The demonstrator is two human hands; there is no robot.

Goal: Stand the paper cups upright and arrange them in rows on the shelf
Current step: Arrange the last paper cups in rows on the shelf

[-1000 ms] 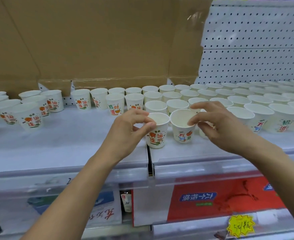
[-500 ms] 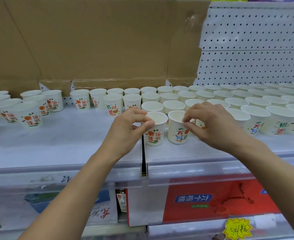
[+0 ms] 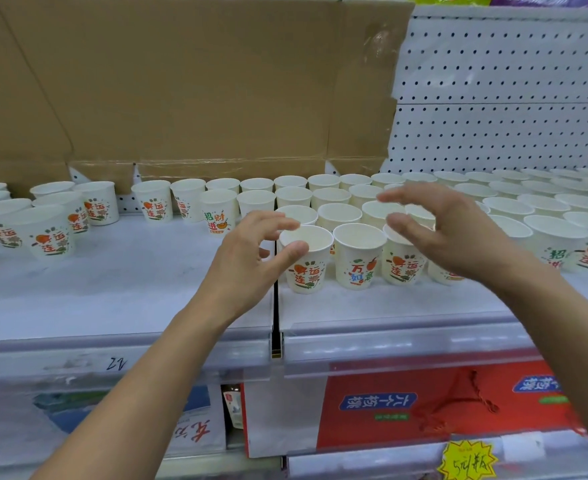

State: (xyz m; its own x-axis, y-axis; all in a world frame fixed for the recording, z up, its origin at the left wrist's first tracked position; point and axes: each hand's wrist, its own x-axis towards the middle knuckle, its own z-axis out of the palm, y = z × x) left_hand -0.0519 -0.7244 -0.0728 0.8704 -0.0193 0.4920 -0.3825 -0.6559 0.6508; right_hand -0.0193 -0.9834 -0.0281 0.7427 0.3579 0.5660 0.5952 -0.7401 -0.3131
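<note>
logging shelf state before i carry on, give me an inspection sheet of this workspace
surface: white shelf, bare at left front; a gap splits its two boards
job's things: cups upright, in tight rows at right; loose cluster at left; front cup beside the gap
clutter: nothing seen
grippers: left hand with thumb at the front cup's rim, grip unclear; right hand open above the rows, holding nothing
cables: nothing seen
surroundings: cardboard and pegboard behind; red box and yellow tag below
</note>
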